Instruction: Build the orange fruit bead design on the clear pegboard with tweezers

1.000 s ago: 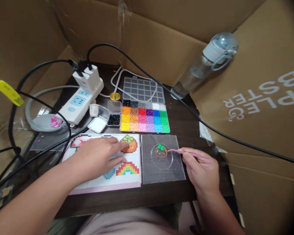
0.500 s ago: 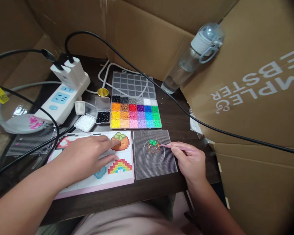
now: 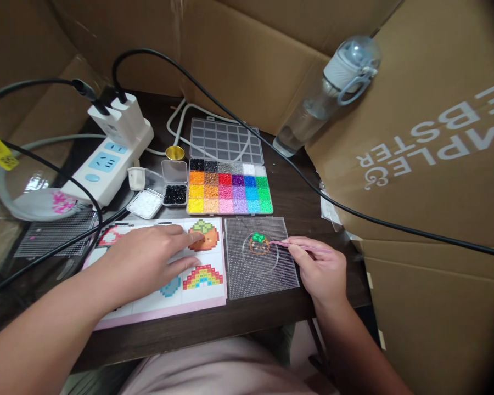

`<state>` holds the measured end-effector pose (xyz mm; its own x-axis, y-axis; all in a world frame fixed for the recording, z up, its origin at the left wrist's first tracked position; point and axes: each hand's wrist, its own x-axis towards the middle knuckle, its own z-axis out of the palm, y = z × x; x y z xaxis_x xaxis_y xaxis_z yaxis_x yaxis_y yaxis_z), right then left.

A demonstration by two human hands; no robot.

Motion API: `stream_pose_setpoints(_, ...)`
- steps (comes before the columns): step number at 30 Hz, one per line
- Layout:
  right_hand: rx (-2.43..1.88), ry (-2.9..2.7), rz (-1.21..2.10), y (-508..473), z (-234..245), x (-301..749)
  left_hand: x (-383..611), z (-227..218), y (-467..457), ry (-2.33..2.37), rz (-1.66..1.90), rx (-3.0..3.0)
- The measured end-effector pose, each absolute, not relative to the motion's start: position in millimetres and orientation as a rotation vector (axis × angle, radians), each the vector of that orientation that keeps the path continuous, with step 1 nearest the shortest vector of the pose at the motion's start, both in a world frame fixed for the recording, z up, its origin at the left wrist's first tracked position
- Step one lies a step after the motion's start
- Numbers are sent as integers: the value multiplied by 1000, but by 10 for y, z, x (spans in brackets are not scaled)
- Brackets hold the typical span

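Note:
My left hand [image 3: 156, 255] lies on the printed pattern sheet [image 3: 148, 304], index finger on the orange persimmon picture [image 3: 209, 240]; its fingers are stretched out and it holds nothing. Between the fingers of my right hand [image 3: 323, 269] are pink tweezers [image 3: 308, 247], their tips at the right side of a small bead figure. That bead figure [image 3: 259, 243], green on top with a brown-orange outline, sits on the clear pegboard [image 3: 241, 285], inside a round outline. Whether a bead is in the tweezer tips is too small to tell.
A sorted bead box [image 3: 230, 189] lies behind the pegboard, beside small boxes of black beads [image 3: 175, 194] and white beads [image 3: 145, 203]. A power strip [image 3: 102, 170] stands left, a water bottle [image 3: 308, 109] back right. A black cable [image 3: 214, 99] crosses above the table.
The view has shifted slightly. My left hand stays on the persimmon picture, and the tweezers remain by the bead figure's right side.

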<state>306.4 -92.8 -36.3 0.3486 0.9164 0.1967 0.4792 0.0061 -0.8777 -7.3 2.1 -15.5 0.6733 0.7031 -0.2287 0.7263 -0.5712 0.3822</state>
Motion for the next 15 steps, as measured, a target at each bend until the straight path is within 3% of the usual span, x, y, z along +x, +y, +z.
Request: stream_pose_setpoints(15, -1635, -1256, 558, -939, -370, 3076, -87, -162, 22, 1123, -46, 2424)
